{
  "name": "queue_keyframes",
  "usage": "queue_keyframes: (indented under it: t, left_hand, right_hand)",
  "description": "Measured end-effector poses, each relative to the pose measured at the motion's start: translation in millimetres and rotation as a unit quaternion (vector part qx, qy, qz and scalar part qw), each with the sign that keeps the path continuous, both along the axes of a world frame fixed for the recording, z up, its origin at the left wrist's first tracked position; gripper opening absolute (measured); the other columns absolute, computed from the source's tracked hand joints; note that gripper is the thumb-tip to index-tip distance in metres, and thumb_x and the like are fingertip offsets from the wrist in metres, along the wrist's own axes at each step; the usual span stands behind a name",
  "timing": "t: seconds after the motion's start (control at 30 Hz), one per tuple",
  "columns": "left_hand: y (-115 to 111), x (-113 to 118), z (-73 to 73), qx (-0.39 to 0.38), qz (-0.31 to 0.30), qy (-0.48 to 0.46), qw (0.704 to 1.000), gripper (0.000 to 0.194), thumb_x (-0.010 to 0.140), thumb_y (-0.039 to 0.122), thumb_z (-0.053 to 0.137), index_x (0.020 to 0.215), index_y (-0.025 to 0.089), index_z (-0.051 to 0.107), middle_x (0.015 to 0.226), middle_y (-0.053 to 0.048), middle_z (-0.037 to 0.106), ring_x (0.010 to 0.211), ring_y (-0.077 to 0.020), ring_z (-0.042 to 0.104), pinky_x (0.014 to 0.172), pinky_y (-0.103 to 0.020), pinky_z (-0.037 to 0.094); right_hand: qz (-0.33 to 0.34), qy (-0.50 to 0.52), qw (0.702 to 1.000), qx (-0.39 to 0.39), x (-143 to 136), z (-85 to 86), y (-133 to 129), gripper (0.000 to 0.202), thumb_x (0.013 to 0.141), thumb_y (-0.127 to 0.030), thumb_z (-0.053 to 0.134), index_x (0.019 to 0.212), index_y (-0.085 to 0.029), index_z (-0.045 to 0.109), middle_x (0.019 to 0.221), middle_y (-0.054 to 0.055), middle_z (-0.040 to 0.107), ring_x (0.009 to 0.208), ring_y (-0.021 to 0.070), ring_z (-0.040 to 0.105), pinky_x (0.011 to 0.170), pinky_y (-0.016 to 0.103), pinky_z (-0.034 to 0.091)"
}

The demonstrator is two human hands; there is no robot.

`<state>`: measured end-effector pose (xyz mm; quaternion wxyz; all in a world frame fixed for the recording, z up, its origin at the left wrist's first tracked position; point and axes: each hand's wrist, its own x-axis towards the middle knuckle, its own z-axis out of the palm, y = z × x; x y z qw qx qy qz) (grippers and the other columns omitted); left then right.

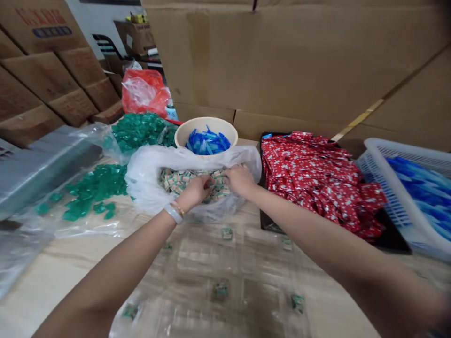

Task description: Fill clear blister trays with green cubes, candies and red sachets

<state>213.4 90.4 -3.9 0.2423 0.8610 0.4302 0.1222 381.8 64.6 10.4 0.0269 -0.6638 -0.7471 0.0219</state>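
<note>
Both hands reach into a white plastic bag (144, 169) filled with small beige-and-green packets (179, 178). My left hand (197, 190), with bracelets at the wrist, has its fingers curled down among the packets; what they hold, if anything, is hidden. At the bag's right side, my right hand (239, 179) has its fingertips on the packets, and its grip cannot be made out. Several similar packets lie apart on the plastic-covered surface in front, one of them (227, 233) just below the bag.
Behind the bag stands a cream bowl (181, 136) of blue pieces. Green pieces (102, 180) lie left. Right are a black tray (266, 223) of red packets (310, 173) and a white basket (384, 173) with blue items. Cardboard (282, 65) rises behind.
</note>
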Motion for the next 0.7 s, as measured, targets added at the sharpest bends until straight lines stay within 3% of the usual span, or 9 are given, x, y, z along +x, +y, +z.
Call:
queue_keyframes:
  t: [0.17,0.37,0.6,0.7]
  left_hand:
    - [0,2,-1.7,0.005,0.003,-0.033,0.999,0.021,0.072,0.015,0.049,0.089,0.013,0.061,0.076,-0.006,0.062,0.069,-0.0160,0.056,0.068,-0.026,0.045]
    - [1,10,-4.1,0.066,0.014,-0.029,0.997,0.030,0.070,0.010,0.050,0.099,0.010,0.060,0.096,-0.011,0.058,0.083,-0.0185,0.055,0.078,-0.028,0.045]
    - [5,11,0.7,0.041,-0.008,0.016,0.999,0.025,0.071,0.012,0.050,0.091,0.011,0.065,0.089,-0.010,0.059,0.077,-0.0182,0.056,0.074,-0.028,0.045]
    - [4,9,-0.5,0.044,0.006,-0.006,0.999,0.021,0.074,0.016,0.048,0.087,0.012,0.065,0.084,-0.009,0.061,0.075,-0.0180,0.056,0.074,-0.028,0.045]
  right_hand:
    - [0.008,0.003,1.000,0.003,-5,-4.2,-2,0.024,0.079,-0.024,0.047,0.094,-0.016,0.063,0.093,0.014,0.059,0.094,0.0247,0.049,0.077,0.035,0.035]
    - [0.000,0.028,1.000,-0.009,-8,-1.0,-4,0.022,0.077,-0.017,0.045,0.090,-0.016,0.062,0.087,0.011,0.060,0.083,0.0205,0.053,0.070,0.029,0.037]
    - [-0.090,0.144,0.985,0.031,-7,9.3,-9,0.017,0.076,-0.015,0.045,0.079,-0.017,0.061,0.079,0.006,0.060,0.072,0.0161,0.053,0.064,0.025,0.037]
    - [-0.076,0.232,0.970,0.016,-8,4.8,-6,0.013,0.074,-0.014,0.048,0.076,-0.016,0.060,0.075,0.003,0.061,0.068,0.0131,0.053,0.062,0.023,0.038]
